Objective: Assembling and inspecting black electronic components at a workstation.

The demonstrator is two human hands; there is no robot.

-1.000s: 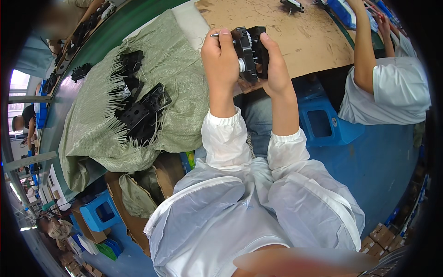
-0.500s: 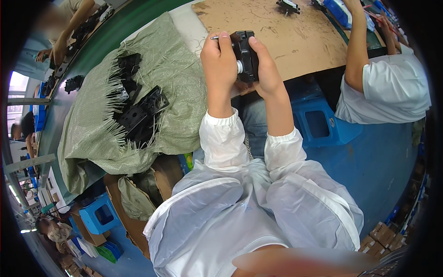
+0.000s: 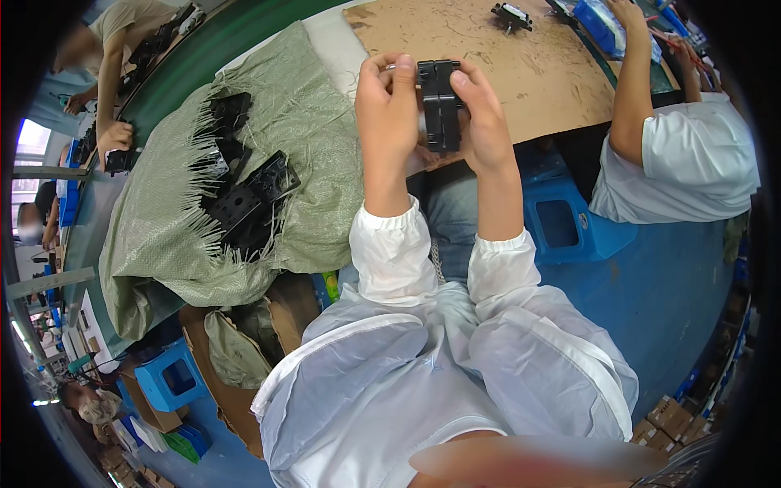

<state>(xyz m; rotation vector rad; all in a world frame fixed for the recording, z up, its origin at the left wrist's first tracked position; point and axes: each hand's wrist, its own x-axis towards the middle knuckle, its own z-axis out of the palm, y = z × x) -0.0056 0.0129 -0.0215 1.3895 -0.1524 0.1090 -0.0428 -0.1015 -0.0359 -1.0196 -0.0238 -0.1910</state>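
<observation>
A blocky black plastic part [image 3: 440, 106] is held upright between my two hands above the table's near edge. My left hand [image 3: 388, 114] closes on its left side, thumb pointing up. A small metallic tip shows by the left thumb; what it belongs to is hidden. From the right, my right hand [image 3: 486, 122] grips the part, with fingers bent around its edge. Left of my hands, an open green woven sack [image 3: 317, 106] lies on the bench, and several black plastic parts [image 3: 244, 203] show in its frayed mouth.
A brown board [image 3: 480, 65] covers the table ahead, with another black part [image 3: 512, 16] on it. To the right, a person in a white shirt [image 3: 691, 163] works beside a blue stool [image 3: 561, 224]. Below the sack stands a cardboard box [image 3: 293, 313]. Another person's hand [image 3: 114, 137] is at far left.
The black part has been turned, so a narrower ridged side faces me. My right fingers have shifted along it. At far left, a person's hand has come down onto a black part on the bench.
</observation>
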